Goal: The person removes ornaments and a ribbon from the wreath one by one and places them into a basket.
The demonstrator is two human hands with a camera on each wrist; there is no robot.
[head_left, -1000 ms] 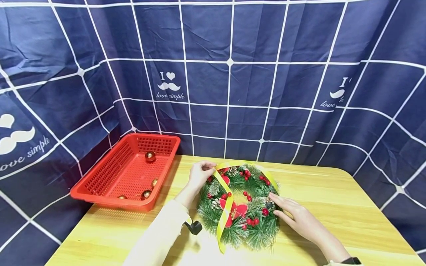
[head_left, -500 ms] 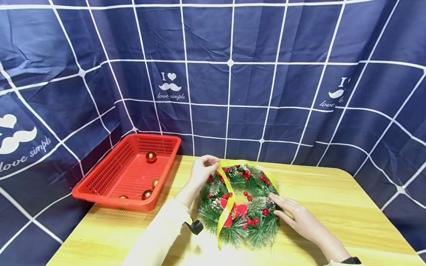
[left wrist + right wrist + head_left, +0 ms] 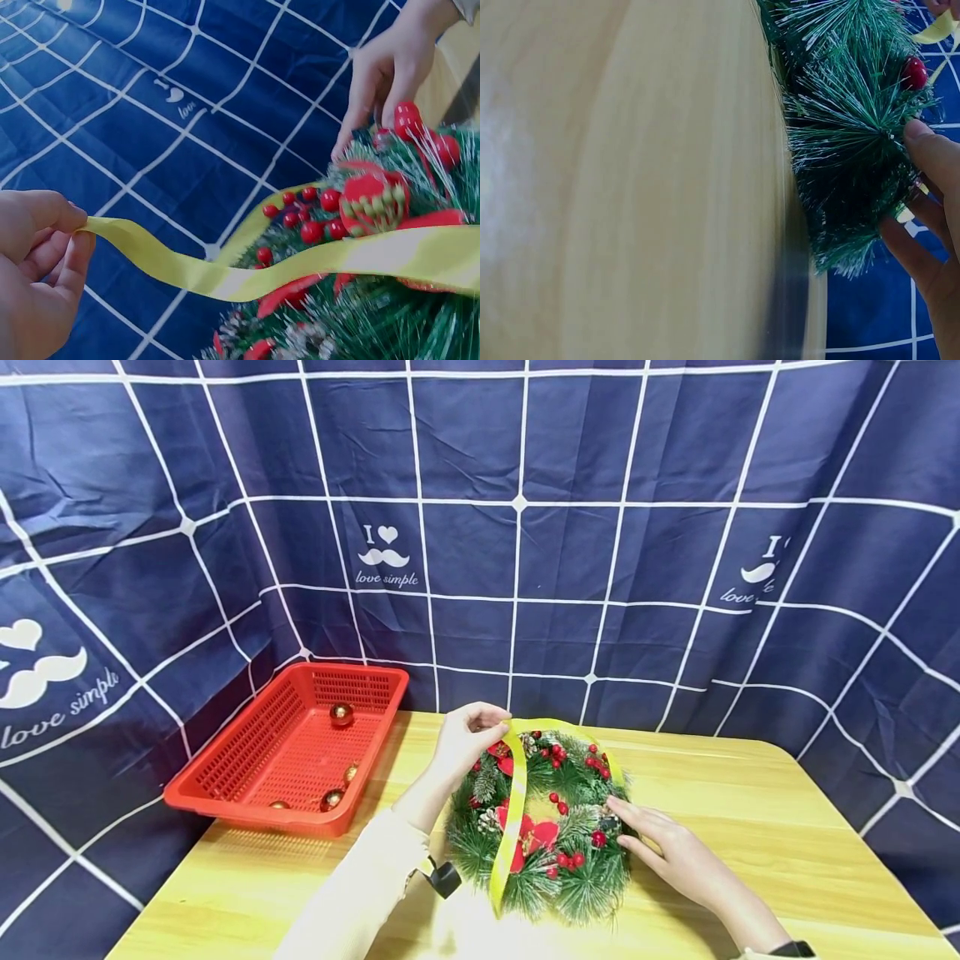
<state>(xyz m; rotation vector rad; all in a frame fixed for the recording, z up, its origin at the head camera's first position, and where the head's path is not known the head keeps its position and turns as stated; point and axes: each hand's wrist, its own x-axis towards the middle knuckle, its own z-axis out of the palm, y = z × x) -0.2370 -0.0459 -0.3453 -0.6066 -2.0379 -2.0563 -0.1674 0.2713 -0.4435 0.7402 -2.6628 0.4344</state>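
A green Christmas wreath (image 3: pixel 588 881) with red berries, red flowers and pine cones lies on the table. Raised at its far left, my left hand (image 3: pixel 462 746) pinches a yellow ribbon (image 3: pixel 512 835) between thumb and fingertips. From that pinch one length of ribbon hangs over the wreath's left part toward me; another runs along its far edge to the right. In the left wrist view the pinched ribbon (image 3: pixel 225 281) stretches across the greenery. My right hand (image 3: pixel 675 853) rests against the wreath's right side, fingers fairly straight. Needles partly hide its fingertips in the right wrist view.
To the left stands a red plastic basket (image 3: pixel 247 814) holding several shiny ornament balls (image 3: pixel 341 714). A wooden table (image 3: pixel 780 843) carries everything. Behind and at both sides hangs a dark blue curtain (image 3: pixel 570 552) with white grid lines.
My left hand has moved right and slightly away from me, drawing the ribbon with it. The hanging length of ribbon has shifted right over the wreath. My right hand stays in place.
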